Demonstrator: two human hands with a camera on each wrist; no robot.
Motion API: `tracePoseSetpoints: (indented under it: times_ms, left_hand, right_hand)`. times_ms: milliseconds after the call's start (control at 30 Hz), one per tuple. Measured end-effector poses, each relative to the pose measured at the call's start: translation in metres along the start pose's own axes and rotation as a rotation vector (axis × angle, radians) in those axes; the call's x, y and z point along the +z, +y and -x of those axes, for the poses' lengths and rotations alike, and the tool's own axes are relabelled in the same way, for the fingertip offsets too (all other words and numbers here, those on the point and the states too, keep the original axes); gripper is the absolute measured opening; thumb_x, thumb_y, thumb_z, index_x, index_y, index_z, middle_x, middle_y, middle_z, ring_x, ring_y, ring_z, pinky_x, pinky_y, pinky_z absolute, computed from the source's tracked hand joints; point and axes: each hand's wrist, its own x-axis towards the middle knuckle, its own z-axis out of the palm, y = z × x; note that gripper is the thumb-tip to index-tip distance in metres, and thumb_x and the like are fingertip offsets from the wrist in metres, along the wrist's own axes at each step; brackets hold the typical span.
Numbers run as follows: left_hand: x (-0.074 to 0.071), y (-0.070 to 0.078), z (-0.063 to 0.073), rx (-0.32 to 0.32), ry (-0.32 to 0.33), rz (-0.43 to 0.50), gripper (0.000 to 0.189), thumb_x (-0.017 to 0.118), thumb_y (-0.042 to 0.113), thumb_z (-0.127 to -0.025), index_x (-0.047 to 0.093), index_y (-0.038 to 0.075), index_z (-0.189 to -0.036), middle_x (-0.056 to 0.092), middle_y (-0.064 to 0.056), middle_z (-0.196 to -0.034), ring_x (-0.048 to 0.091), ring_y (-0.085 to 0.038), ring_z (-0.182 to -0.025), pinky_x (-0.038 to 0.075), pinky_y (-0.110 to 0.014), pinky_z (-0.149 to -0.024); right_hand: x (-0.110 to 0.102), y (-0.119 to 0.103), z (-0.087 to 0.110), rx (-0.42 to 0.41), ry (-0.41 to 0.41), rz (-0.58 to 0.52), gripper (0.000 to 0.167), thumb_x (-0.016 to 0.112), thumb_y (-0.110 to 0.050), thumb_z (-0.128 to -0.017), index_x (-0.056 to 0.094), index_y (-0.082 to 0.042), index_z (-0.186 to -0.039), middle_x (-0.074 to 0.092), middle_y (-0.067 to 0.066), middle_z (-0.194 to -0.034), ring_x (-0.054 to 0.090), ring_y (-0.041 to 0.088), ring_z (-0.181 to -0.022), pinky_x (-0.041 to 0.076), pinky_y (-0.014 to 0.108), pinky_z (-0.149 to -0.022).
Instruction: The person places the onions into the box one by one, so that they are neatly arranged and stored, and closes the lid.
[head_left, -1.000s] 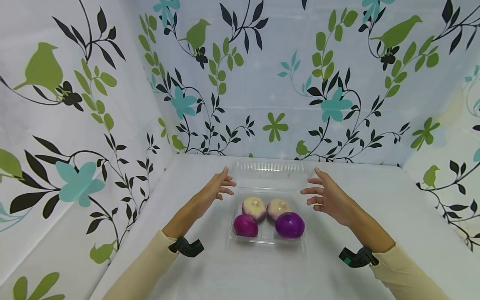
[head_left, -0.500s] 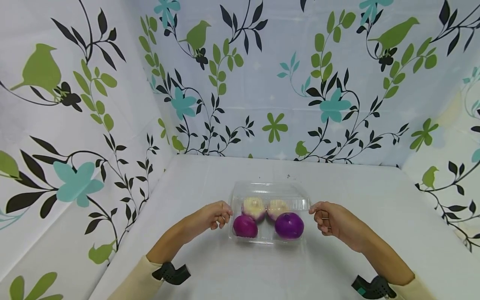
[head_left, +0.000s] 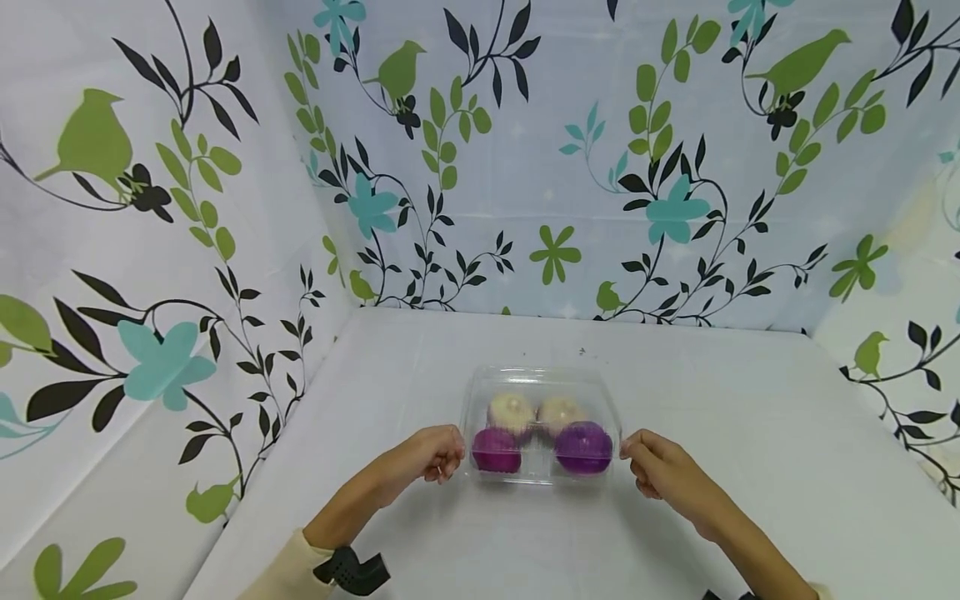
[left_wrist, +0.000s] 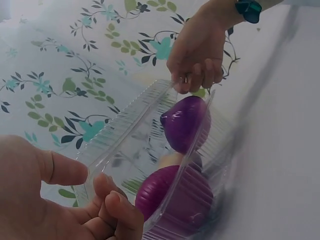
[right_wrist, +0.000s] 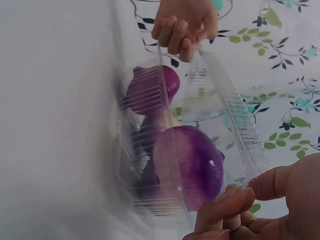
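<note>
A clear plastic clamshell box (head_left: pixel 536 478) sits on the table with its ribbed lid (left_wrist: pixel 117 135) swung forward over the base, a gap remaining at the front. Inside, at the front, lie a magenta onion (head_left: pixel 497 450) on the left and a purple onion (head_left: pixel 583 450) on the right. Behind them are two pale-topped, purple-sided round vegetables (head_left: pixel 512 413), partly seen through the lid. My left hand (head_left: pixel 429 456) pinches the lid's left front corner between thumb and fingers. On the opposite side, my right hand (head_left: pixel 671 473) pinches its right front corner.
The box stands on a white-covered table (head_left: pixel 420 358). Patterned cloth (head_left: pixel 480 167) with birds and leaves hangs behind and at both sides. A black device (head_left: pixel 351 572) is strapped to the left wrist.
Both hands have come from the raised lid at the back down toward me, taking its corners. The lid has swung forward over the vegetables; the base has stayed in place.
</note>
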Motion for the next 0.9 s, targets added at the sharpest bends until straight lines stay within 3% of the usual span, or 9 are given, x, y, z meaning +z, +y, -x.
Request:
tracePoseSetpoints:
  times_ms: [133, 333, 500, 667, 767, 900]
  left_hand:
    - [0.004, -0.006, -0.001, -0.014, 0.035, -0.030, 0.026, 0.040, 0.022, -0.103, 0.057, 0.002, -0.098, 0.053, -0.001, -0.076, 0.047, -0.016, -0.069, 0.036, -0.026, -0.064]
    - [0.009, -0.018, -0.003, 0.014, 0.072, -0.097, 0.028, 0.044, 0.021, -0.109, 0.056, 0.001, -0.095, 0.050, 0.000, -0.074, 0.047, -0.015, -0.068, 0.042, -0.032, -0.070]
    - [0.011, -0.022, -0.002, 0.019, 0.117, -0.217, 0.030, 0.047, 0.024, -0.111, 0.052, 0.003, -0.091, 0.047, 0.002, -0.068, 0.041, -0.013, -0.062, 0.037, -0.027, -0.061]
    - [0.015, -0.028, 0.000, -0.021, 0.156, -0.296, 0.030, 0.047, 0.033, -0.111, 0.049, 0.008, -0.094, 0.050, 0.001, -0.066, 0.040, -0.014, -0.059, 0.031, -0.026, -0.053]
    - [0.017, -0.029, 0.000, -0.022, 0.123, -0.260, 0.031, 0.043, 0.031, -0.112, 0.052, 0.005, -0.098, 0.052, -0.001, -0.069, 0.045, -0.015, -0.059, 0.035, -0.028, -0.056]
    - [0.019, -0.029, -0.001, -0.011, 0.089, -0.160, 0.032, 0.040, 0.025, -0.113, 0.055, -0.001, -0.102, 0.053, -0.002, -0.075, 0.050, -0.016, -0.061, 0.043, -0.029, -0.062]
  right_hand:
    - [0.007, 0.011, 0.000, 0.012, 0.035, 0.036, 0.029, 0.050, -0.029, -0.112, 0.054, 0.000, -0.111, 0.044, 0.001, -0.080, 0.044, 0.013, -0.070, 0.045, 0.028, -0.065]
    - [0.016, 0.021, 0.002, 0.004, 0.079, 0.116, 0.031, 0.053, -0.032, -0.111, 0.056, -0.001, -0.110, 0.049, 0.003, -0.078, 0.045, 0.013, -0.066, 0.041, 0.026, -0.058]
    - [0.020, 0.026, 0.002, 0.000, 0.105, 0.152, 0.032, 0.053, -0.033, -0.111, 0.055, -0.002, -0.110, 0.050, 0.003, -0.071, 0.042, 0.011, -0.060, 0.038, 0.024, -0.054]
    - [0.023, 0.031, 0.003, -0.008, 0.095, 0.210, 0.032, 0.053, -0.033, -0.110, 0.051, -0.001, -0.115, 0.052, 0.004, -0.071, 0.046, 0.013, -0.060, 0.041, 0.026, -0.055]
    - [0.023, 0.033, 0.003, -0.021, 0.059, 0.226, 0.034, 0.048, -0.032, -0.112, 0.052, 0.002, -0.115, 0.054, 0.004, -0.072, 0.048, 0.013, -0.059, 0.042, 0.026, -0.055]
    - [0.022, 0.034, 0.002, -0.031, -0.004, 0.154, 0.041, 0.042, -0.032, -0.115, 0.060, 0.005, -0.111, 0.054, 0.003, -0.074, 0.049, 0.012, -0.061, 0.046, 0.025, -0.057]
